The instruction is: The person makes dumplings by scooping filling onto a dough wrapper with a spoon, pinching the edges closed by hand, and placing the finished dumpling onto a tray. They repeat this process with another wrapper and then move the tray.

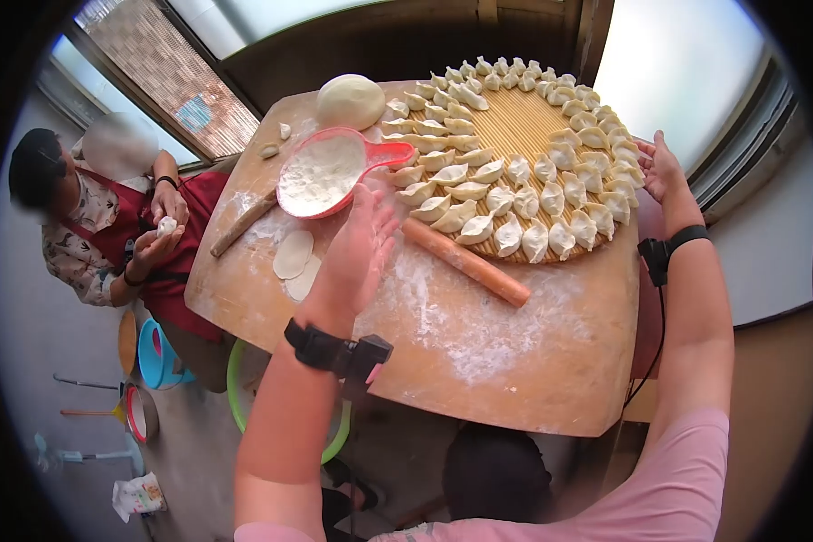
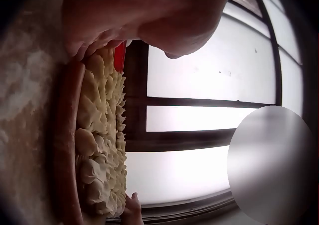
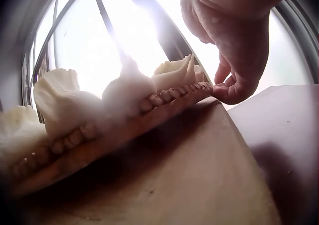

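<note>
At the desk's [image 1: 560, 370] right edge, my right hand [image 1: 664, 172] pinches the tray's [image 1: 515, 122] rim with bent fingers, a grip plain only from the right wrist. The dumplings [image 1: 508, 237] lie on it, between that hand and my left hand [image 1: 361, 248], open, fingers straight.

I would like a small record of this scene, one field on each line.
Surface: wooden table
Dumplings: in rings on a round mat, its middle bare
Bowl: red, with white powder
Rolling pin: beside the mat
Dough: large pale lump behind the bowl
Left hand: open, near the bowl's handle
Right hand: fingers curled at the mat's edge
</note>
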